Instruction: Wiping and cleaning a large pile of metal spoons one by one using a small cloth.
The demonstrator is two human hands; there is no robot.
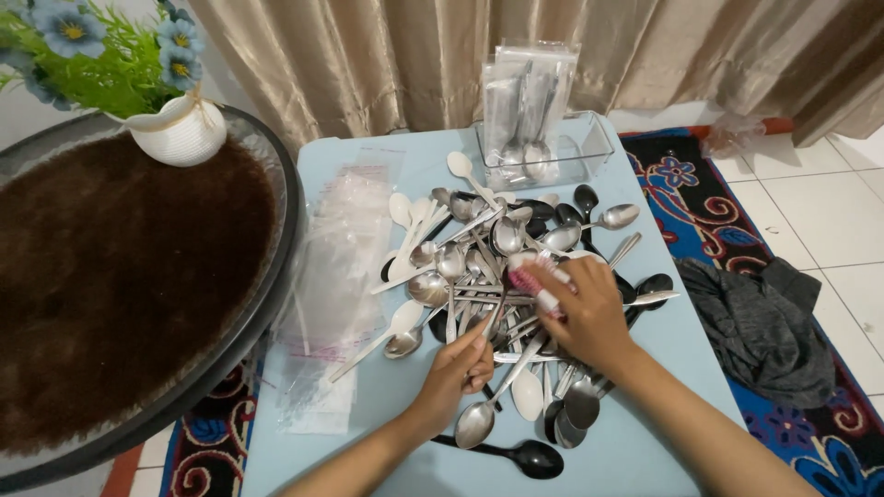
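right hand (589, 313): fingertips buried among the spoon pile (497, 276)
round table (120, 285): cut off at the left edge
bench (635, 451): near edge out of frame

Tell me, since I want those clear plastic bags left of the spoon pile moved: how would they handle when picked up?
The clear plastic bags look thin and crinkled, so probably floppy and very light. Their glossy film lies loosely overlapped on the light blue table, so they would likely slide apart rather than lift as one stack.
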